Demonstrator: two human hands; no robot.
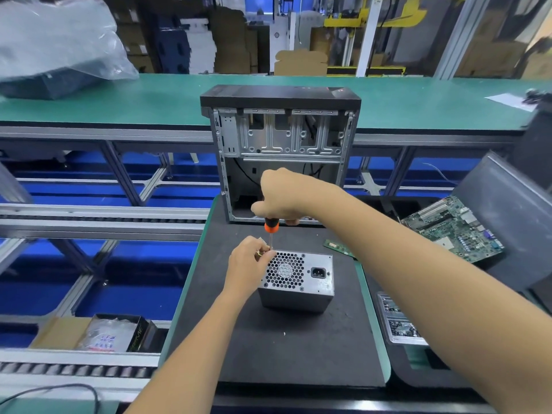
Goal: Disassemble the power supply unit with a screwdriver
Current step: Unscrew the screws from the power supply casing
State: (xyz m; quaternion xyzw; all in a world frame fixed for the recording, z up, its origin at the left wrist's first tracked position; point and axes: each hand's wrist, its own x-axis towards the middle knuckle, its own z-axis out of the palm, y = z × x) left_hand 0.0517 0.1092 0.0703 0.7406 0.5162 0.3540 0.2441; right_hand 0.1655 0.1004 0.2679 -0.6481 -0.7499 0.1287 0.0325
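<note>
Gripping screwdriver (271, 227), seemingly on PSU (298, 279)

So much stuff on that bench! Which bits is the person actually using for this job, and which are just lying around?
In use:
power supply unit
screwdriver, gripped by the right hand
left hand, at the unit's top corner by the screwdriver tip

Lying about:
computer case
motherboard
memory stick
grey side panel

The screwdriver (271, 231) handle is mostly covered by the right hand (283, 195); its tip is hidden behind the left hand (249, 264) fingers (263, 249). The plastic bag (56, 40) is blurred and cut off at the left edge. The circuit board (454, 231) markings are too small to be read.
</note>
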